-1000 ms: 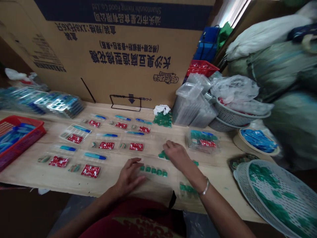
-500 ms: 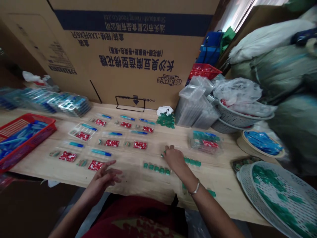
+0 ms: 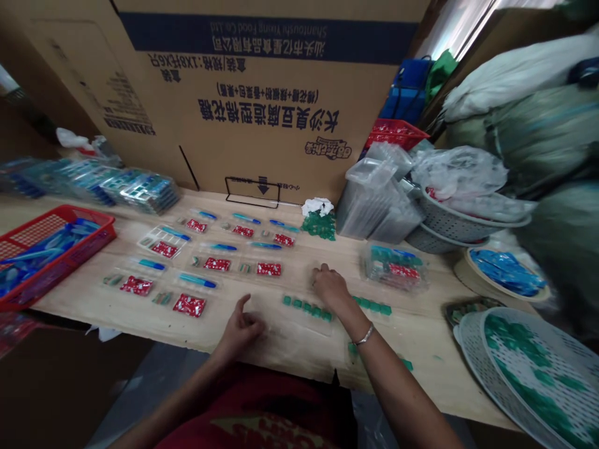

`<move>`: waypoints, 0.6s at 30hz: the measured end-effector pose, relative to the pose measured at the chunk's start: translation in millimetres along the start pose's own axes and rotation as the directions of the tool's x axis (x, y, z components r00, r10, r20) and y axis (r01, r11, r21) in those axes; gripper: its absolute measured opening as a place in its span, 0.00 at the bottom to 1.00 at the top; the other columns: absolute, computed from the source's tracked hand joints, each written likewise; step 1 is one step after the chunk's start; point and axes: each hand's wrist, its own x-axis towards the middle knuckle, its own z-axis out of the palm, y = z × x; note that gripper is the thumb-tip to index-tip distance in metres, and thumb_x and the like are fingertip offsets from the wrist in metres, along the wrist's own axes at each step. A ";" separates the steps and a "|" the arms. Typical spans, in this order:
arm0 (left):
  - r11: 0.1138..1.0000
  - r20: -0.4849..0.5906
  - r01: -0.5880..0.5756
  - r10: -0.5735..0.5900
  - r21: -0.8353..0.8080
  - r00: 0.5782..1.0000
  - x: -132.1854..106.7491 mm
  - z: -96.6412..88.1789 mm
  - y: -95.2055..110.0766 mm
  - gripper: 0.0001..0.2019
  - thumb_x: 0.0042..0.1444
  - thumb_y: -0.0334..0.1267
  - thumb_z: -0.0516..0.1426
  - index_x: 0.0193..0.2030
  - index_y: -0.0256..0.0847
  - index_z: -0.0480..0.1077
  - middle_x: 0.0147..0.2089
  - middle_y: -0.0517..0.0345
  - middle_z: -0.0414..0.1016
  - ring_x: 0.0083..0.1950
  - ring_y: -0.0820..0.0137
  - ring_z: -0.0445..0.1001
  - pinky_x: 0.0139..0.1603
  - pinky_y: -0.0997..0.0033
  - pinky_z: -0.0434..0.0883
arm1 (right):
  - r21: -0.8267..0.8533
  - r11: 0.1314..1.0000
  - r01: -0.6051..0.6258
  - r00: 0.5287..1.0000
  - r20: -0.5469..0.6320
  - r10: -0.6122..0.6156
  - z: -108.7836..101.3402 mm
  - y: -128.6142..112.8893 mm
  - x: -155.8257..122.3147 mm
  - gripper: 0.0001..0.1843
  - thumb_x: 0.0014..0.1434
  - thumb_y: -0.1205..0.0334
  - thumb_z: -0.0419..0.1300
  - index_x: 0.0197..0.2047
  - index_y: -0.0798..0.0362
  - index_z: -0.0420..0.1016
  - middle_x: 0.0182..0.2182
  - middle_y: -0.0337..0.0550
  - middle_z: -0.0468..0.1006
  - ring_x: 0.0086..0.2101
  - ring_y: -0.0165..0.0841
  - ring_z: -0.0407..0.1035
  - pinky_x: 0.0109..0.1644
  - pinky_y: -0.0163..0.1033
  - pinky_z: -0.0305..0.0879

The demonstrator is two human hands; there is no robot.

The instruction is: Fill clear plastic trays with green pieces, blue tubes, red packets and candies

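My left hand (image 3: pixel 241 329) rests near the table's front edge, fingers curled in and thumb raised, at the left end of a clear plastic tray (image 3: pixel 285 327); what it grips, if anything, is hidden. A row of small green pieces (image 3: pixel 306 307) lies in that tray. My right hand (image 3: pixel 330 284) is palm down just beyond that row, its fingers bent onto the wooden table (image 3: pixel 421 330). A second row of green pieces (image 3: pixel 373 305) lies to its right. A bracelet is on my right wrist.
Several clear trays with red packets and blue sticks (image 3: pixel 215 265) lie at left. A red basket (image 3: pixel 56 249) stands far left, and a big cardboard box (image 3: pixel 262 93) behind. At right are stacked empty trays (image 3: pixel 374 199), a filled pack (image 3: pixel 395 268) and a white colander of green pieces (image 3: pixel 528 368).
My left hand drew back left off the tray, then returned to its left end with fingers curled. My right hand stayed near the green rows. The view shifted left.
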 end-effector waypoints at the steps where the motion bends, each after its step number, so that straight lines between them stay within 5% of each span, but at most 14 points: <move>1: 0.995 -0.016 -0.050 0.052 0.084 0.999 2.3 4.4 -2.2 0.44 0.39 0.42 0.61 0.61 0.36 0.44 0.20 0.72 0.63 0.20 0.73 0.66 0.24 0.73 0.65 | 0.013 1.000 0.018 1.000 0.000 -0.018 -0.7 3.5 1.1 0.13 0.58 0.71 0.51 0.44 0.57 0.72 0.43 0.54 0.70 0.41 0.39 0.70 0.39 0.37 0.61; 4: 0.852 -0.064 -0.232 0.295 0.470 0.953 -1.3 11.1 -6.4 0.37 0.42 0.39 0.59 0.60 0.37 0.52 0.34 0.57 0.70 0.32 0.67 0.72 0.33 0.67 0.70 | 0.065 0.996 0.061 0.998 -0.012 -0.060 -0.8 16.0 5.3 0.11 0.56 0.67 0.55 0.43 0.54 0.73 0.41 0.49 0.70 0.37 0.34 0.70 0.39 0.35 0.60; 7: 0.514 0.042 -0.352 0.521 0.783 0.853 -12.8 8.6 -7.8 0.29 0.41 0.36 0.60 0.54 0.40 0.63 0.57 0.43 0.62 0.54 0.53 0.65 0.49 0.53 0.67 | 0.120 0.989 0.083 0.996 -0.042 -0.078 2.7 25.4 9.2 0.10 0.55 0.67 0.55 0.40 0.53 0.73 0.39 0.45 0.70 0.36 0.31 0.69 0.38 0.32 0.59; 9: 0.309 0.191 -0.409 0.548 0.858 0.814 -18.2 4.5 -8.4 0.21 0.41 0.37 0.61 0.46 0.41 0.68 0.61 0.43 0.58 0.61 0.47 0.57 0.54 0.46 0.62 | 0.148 0.985 0.088 0.994 -0.069 -0.079 5.7 28.3 9.8 0.08 0.54 0.68 0.55 0.38 0.53 0.73 0.37 0.44 0.70 0.35 0.30 0.68 0.37 0.32 0.58; 11: 0.203 0.273 -0.435 0.534 0.878 0.800 -20.2 1.0 -9.1 0.14 0.42 0.40 0.62 0.37 0.40 0.69 0.59 0.43 0.60 0.61 0.46 0.55 0.55 0.45 0.60 | 0.168 0.982 0.092 0.992 -0.104 -0.075 7.1 28.8 7.1 0.08 0.53 0.68 0.55 0.36 0.54 0.72 0.36 0.43 0.69 0.34 0.30 0.67 0.37 0.32 0.58; 15: 0.198 0.244 -0.408 0.551 0.891 0.798 -20.6 -1.6 -8.6 0.13 0.42 0.45 0.62 0.30 0.39 0.67 0.54 0.40 0.64 0.59 0.45 0.57 0.54 0.45 0.60 | 0.202 0.971 0.131 0.977 -0.191 -0.092 4.0 18.8 -9.6 0.08 0.52 0.69 0.55 0.36 0.54 0.70 0.37 0.43 0.67 0.35 0.31 0.66 0.39 0.33 0.58; 18: 0.335 0.202 -0.472 0.600 0.815 0.774 -20.5 -0.8 -3.3 0.14 0.44 0.45 0.62 0.34 0.39 0.66 0.54 0.42 0.64 0.57 0.49 0.60 0.53 0.47 0.62 | 0.311 0.903 0.297 0.934 -0.292 -0.207 2.7 -6.7 -25.5 0.07 0.51 0.70 0.55 0.35 0.53 0.69 0.35 0.40 0.66 0.34 0.29 0.65 0.38 0.32 0.59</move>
